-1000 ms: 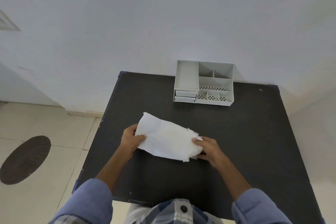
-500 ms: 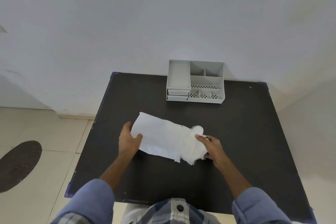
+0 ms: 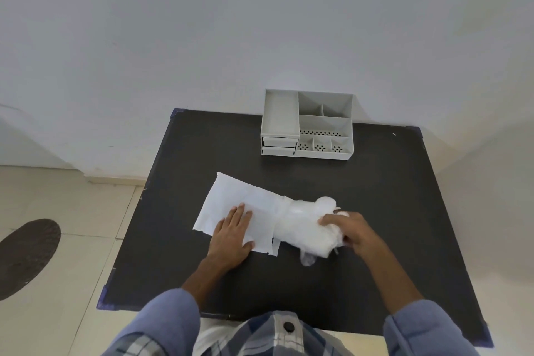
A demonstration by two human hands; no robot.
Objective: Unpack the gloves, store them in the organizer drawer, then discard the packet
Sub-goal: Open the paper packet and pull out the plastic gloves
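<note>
The right hand [image 3: 354,230] is squeezed shut on the see-through gloves [image 3: 306,225], hiding part of them. The left hand [image 3: 232,235] lies flat and open on the blank white packet [image 3: 231,199].

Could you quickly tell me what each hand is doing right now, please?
Left hand: open, pressed flat on the packet.
Right hand: closed on the gloves.

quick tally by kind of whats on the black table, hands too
Paper packet: 1
Bunch of clear gloves, number in it cannot be told: 1
Grey organizer: 1
Hands, left hand flat on the packet and right hand gripping the gloves: 2
Total: 5
</note>
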